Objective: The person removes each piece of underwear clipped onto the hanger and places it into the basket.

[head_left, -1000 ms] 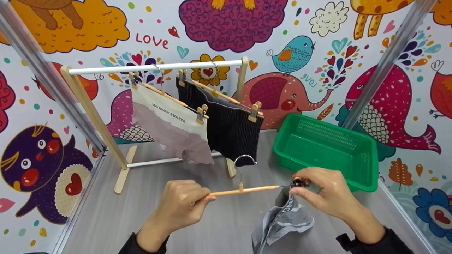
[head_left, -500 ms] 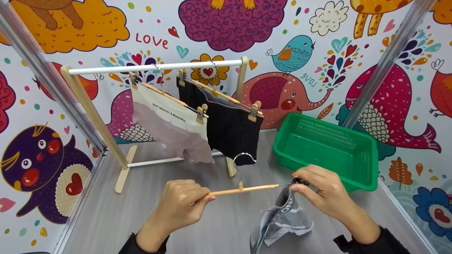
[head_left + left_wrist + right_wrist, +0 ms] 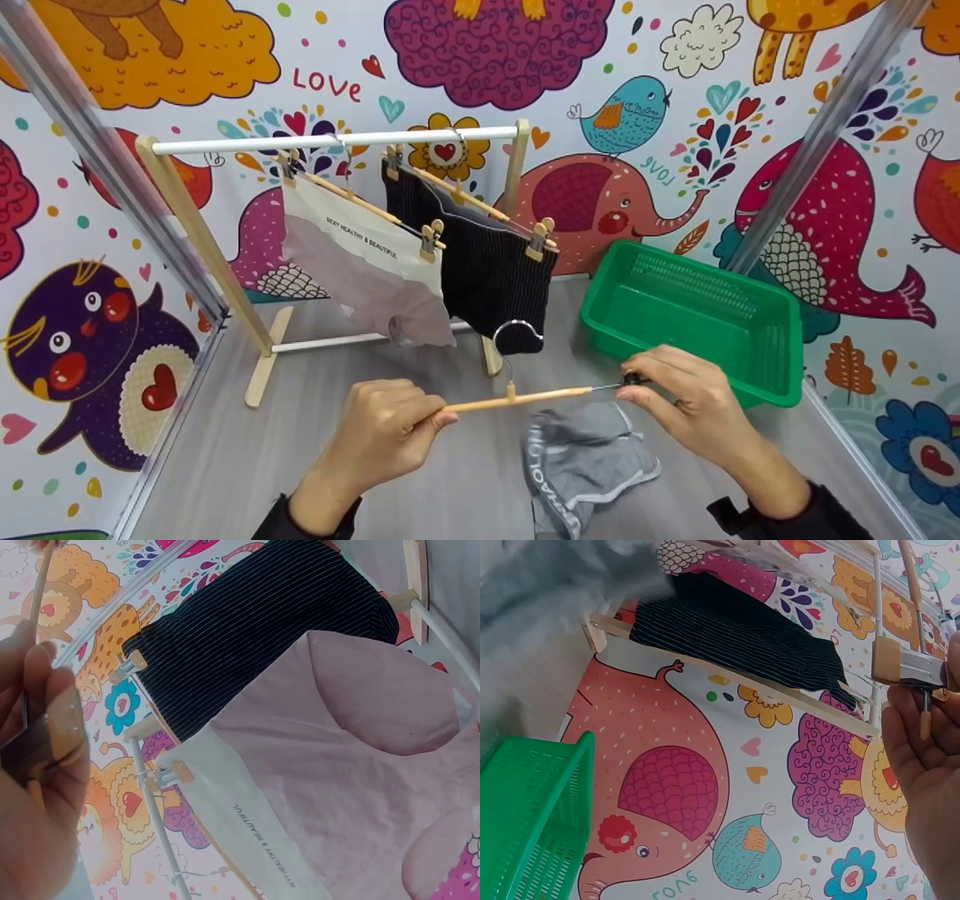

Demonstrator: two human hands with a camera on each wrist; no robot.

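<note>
Grey cloth garment with white lettering (image 3: 589, 465) is below the slim tan wooden hanger (image 3: 487, 403), clear of its wood-and-metal right clip (image 3: 919, 667); whether it's resting on the grey surface (image 3: 465, 495), can't tell. Left hand (image 3: 394, 427) grips the hanger's end, right hand (image 3: 681, 397) pinches the clip. Best, I'd judge: keep hanger level, squeeze clip wide so garment can't snag.

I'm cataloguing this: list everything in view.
rack: one, white and tan, left
hangers: three, tan, two racked, one held
clips: six, tan and metal, on hangers
striped garment: one, black, racked
printed garment: one, white and mauve, racked
loose garment: one, grey, below held hanger
basket: one, green, right
table: one, grey, underneath
walls: three, multicoloured, around
posts: two, silver, corners
sleeves: two, black, forearms
left hand: one, gripping hanger end
right hand: one, pinching opposite clip
</note>
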